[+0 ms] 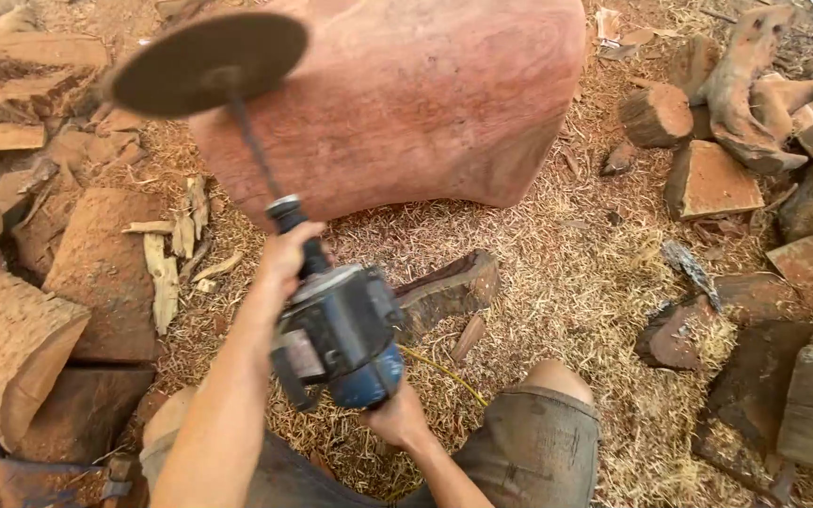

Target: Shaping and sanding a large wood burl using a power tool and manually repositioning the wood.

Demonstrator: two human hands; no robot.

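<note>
At left of centre your left hand is clamped round the neck of the blue power tool, its sanding disc against the reddish wood block's upper-left edge. Your right hand grips the tool's rear. The block looks largely smoothed; cut logs crowd the left, with sawdust ground open to the right.
</note>
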